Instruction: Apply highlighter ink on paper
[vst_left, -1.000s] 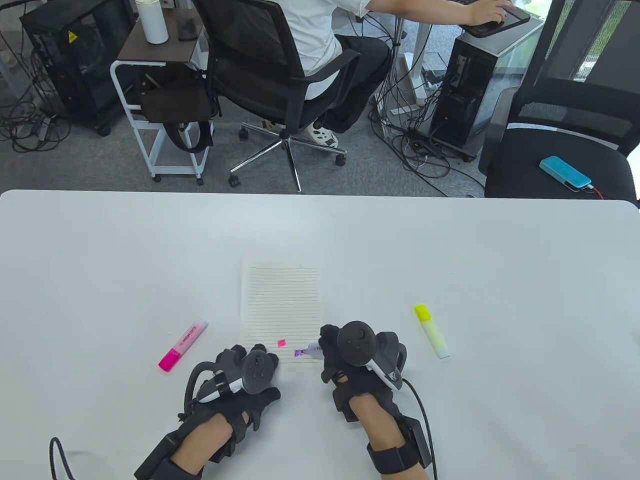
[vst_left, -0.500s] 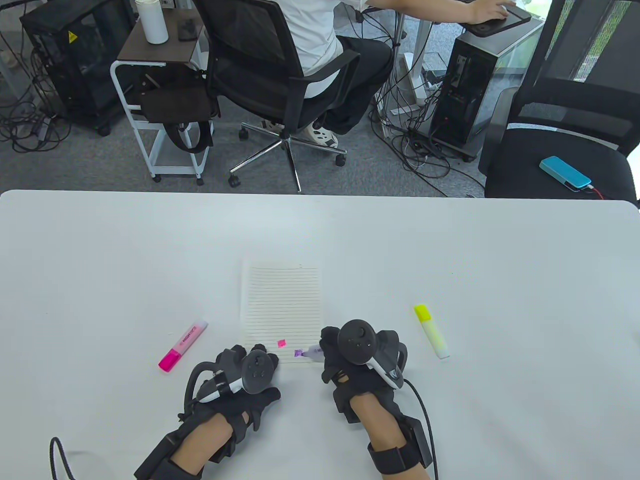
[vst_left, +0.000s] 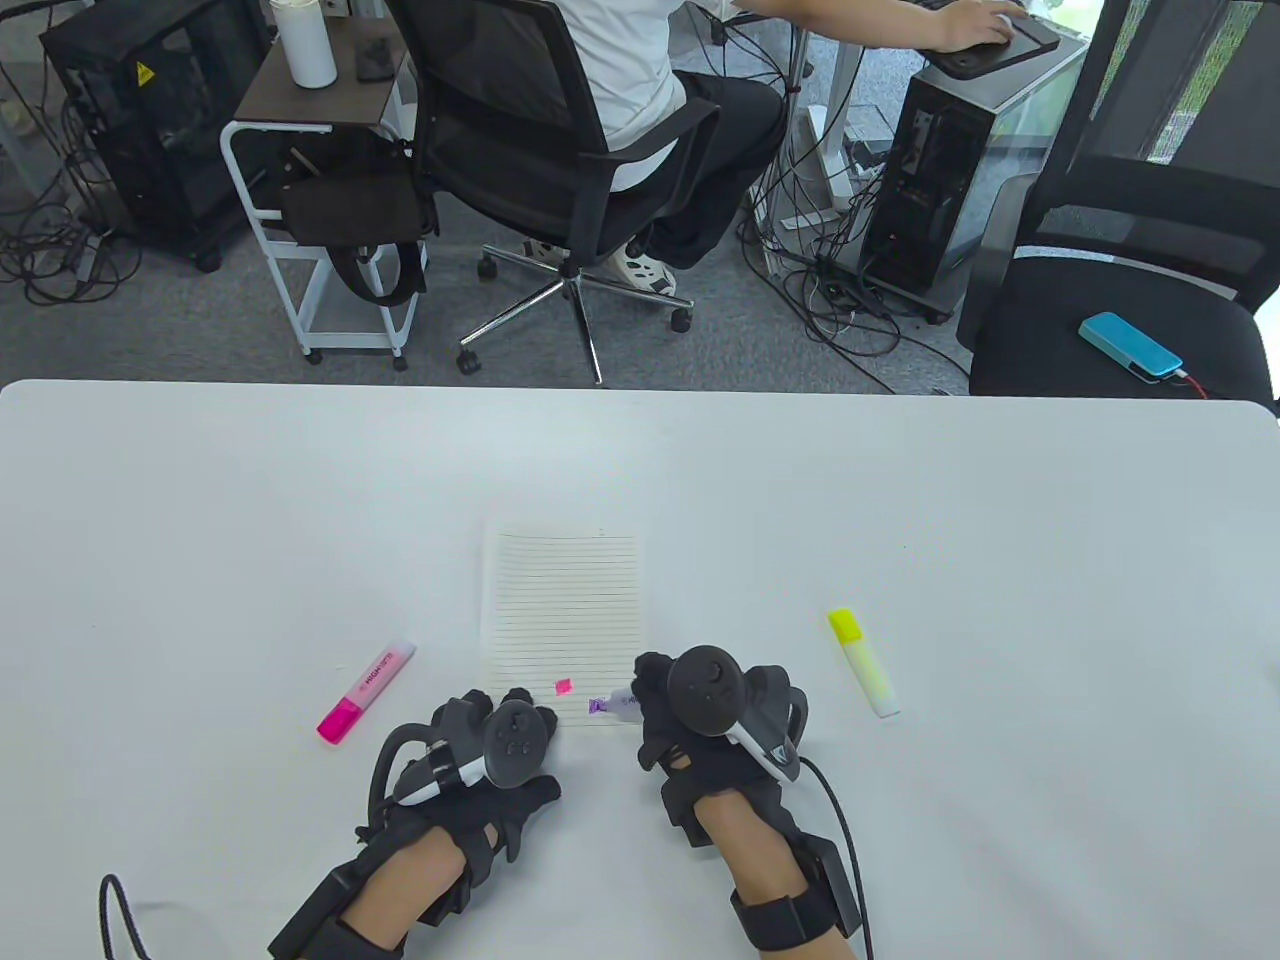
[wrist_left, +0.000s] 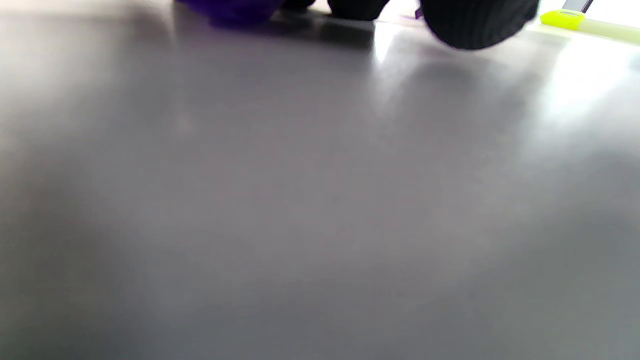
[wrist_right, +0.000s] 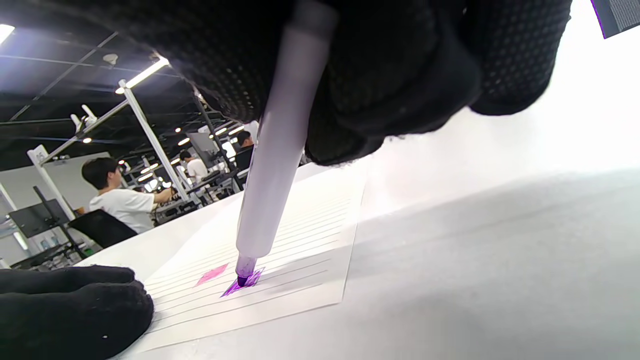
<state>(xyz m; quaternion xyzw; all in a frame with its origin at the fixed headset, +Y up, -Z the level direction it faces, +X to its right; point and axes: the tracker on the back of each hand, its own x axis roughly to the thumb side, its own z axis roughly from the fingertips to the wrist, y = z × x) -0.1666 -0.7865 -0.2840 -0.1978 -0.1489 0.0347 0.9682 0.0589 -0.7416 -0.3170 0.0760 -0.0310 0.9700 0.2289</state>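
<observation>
A lined paper sheet (vst_left: 562, 610) lies on the white table (vst_left: 900, 500). My right hand (vst_left: 690, 715) grips a purple highlighter (vst_left: 622, 702). In the right wrist view the highlighter (wrist_right: 275, 165) stands with its tip on a purple ink patch (wrist_right: 244, 281) near the sheet's (wrist_right: 300, 235) near edge. A pink ink patch (vst_left: 564, 686) sits just left of the purple patch (vst_left: 597, 705); it also shows in the right wrist view (wrist_right: 212, 274). My left hand (vst_left: 490, 735) rests on the sheet's near left corner, fingers curled; a purple thing (wrist_left: 230, 9), blurred, shows by its fingers.
A pink highlighter (vst_left: 366, 690) lies left of the sheet. A yellow highlighter (vst_left: 864, 662) lies to the right, also showing in the left wrist view (wrist_left: 562, 18). Beyond the table's far edge are office chairs, a seated person (vst_left: 640, 90) and a cart.
My right hand has shifted slightly left with the purple highlighter, its tip staying on the purple patch. The left hand has not moved.
</observation>
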